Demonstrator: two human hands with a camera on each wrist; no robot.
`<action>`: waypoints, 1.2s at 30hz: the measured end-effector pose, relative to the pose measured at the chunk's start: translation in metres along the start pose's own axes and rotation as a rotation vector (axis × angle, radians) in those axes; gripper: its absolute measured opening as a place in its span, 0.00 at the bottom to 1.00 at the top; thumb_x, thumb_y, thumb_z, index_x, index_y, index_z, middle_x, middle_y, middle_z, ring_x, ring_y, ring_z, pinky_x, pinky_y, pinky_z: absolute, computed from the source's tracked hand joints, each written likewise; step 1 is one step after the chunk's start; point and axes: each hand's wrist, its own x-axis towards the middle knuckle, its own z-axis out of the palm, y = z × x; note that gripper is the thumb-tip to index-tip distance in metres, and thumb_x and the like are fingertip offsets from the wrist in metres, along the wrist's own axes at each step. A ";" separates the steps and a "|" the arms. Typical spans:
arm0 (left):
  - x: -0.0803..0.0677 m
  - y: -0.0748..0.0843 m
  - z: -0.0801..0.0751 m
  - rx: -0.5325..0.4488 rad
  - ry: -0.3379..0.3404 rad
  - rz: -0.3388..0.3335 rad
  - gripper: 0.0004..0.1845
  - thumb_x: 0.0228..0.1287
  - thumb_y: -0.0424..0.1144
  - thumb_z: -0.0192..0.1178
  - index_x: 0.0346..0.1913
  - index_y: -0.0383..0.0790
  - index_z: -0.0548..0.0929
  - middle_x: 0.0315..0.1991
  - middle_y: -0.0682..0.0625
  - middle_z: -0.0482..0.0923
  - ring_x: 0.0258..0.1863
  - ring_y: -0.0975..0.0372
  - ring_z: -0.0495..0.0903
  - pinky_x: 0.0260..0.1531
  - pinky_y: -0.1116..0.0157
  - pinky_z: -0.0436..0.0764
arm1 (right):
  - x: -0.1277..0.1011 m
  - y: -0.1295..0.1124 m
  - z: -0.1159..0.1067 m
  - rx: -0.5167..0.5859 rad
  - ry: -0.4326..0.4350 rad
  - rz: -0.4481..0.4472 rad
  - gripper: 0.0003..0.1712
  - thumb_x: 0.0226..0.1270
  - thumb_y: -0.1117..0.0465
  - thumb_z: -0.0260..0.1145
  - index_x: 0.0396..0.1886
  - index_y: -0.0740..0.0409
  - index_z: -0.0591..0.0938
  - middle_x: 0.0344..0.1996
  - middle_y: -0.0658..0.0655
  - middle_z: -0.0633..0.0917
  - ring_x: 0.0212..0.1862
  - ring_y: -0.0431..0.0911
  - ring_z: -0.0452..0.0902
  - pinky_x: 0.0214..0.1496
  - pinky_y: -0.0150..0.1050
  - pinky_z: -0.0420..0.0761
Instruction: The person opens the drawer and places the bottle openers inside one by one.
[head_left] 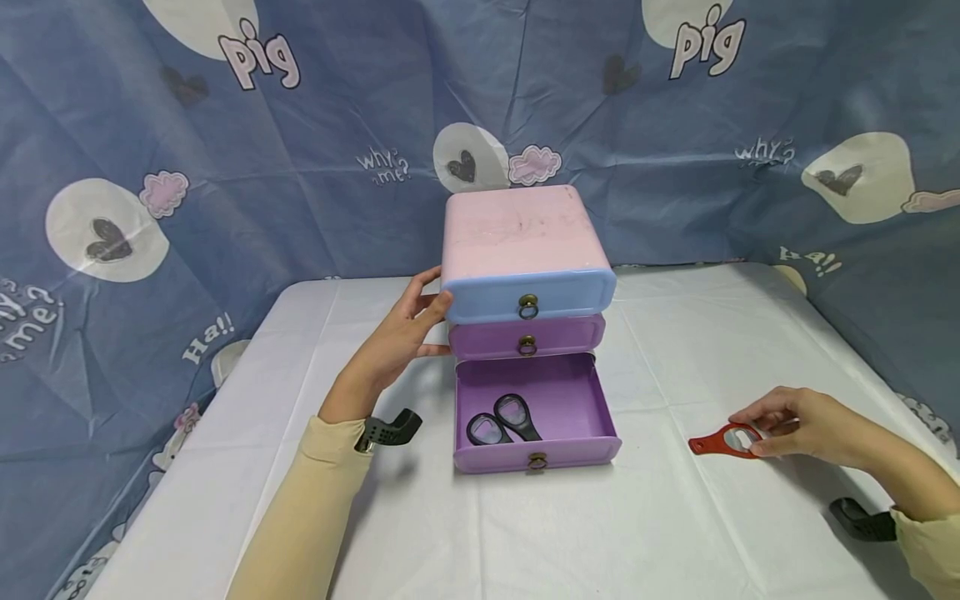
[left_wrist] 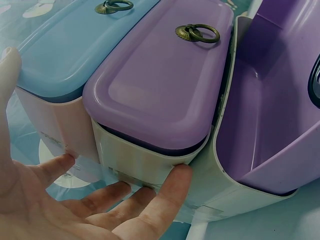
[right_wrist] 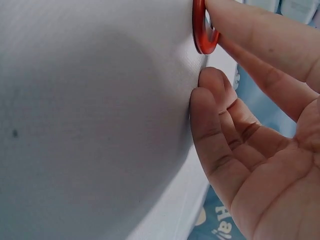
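Observation:
A small chest (head_left: 517, 229) with a pink top stands at the table's middle back. Its blue top drawer (head_left: 555, 292) and purple middle drawer (head_left: 487, 337) are pushed in. The purple bottom drawer (head_left: 570, 400) is pulled out, and two black bottle openers (head_left: 517, 414) lie in it. My left hand (head_left: 420, 321) rests on the chest's left side; its straight fingers (left_wrist: 170, 185) press the side wall, thumb by the blue drawer's corner. On the right, my right hand (head_left: 772, 425) pinches the ring end of a red bottle opener (head_left: 708, 444) lying on the cloth, red ring (right_wrist: 199, 30) under a fingertip.
A white cloth covers the table (head_left: 675, 533). A blue patterned sheet (head_left: 337, 125) hangs behind and at both sides. Black wrist mounts (head_left: 390, 429) show at each sleeve. The table's right edge runs close behind my right hand.

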 end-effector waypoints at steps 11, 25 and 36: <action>-0.001 0.000 -0.001 -0.004 -0.004 0.007 0.40 0.80 0.63 0.56 0.86 0.63 0.51 0.80 0.39 0.57 0.80 0.45 0.65 0.62 0.37 0.83 | 0.005 -0.006 0.007 0.039 -0.038 -0.033 0.17 0.64 0.68 0.79 0.48 0.60 0.81 0.37 0.43 0.86 0.33 0.33 0.77 0.32 0.31 0.78; -0.001 0.000 -0.001 -0.003 -0.004 0.012 0.40 0.81 0.62 0.56 0.86 0.64 0.52 0.80 0.39 0.58 0.80 0.45 0.65 0.63 0.36 0.83 | 0.019 -0.017 0.002 0.079 -0.111 -0.045 0.17 0.68 0.67 0.78 0.54 0.65 0.86 0.37 0.45 0.89 0.37 0.32 0.83 0.37 0.30 0.83; 0.000 0.000 0.000 -0.003 -0.004 0.011 0.39 0.81 0.62 0.56 0.86 0.64 0.51 0.80 0.40 0.58 0.80 0.45 0.65 0.63 0.37 0.83 | 0.029 -0.035 -0.006 0.136 -0.078 -0.054 0.18 0.69 0.68 0.76 0.57 0.68 0.88 0.41 0.41 0.93 0.41 0.30 0.85 0.40 0.29 0.84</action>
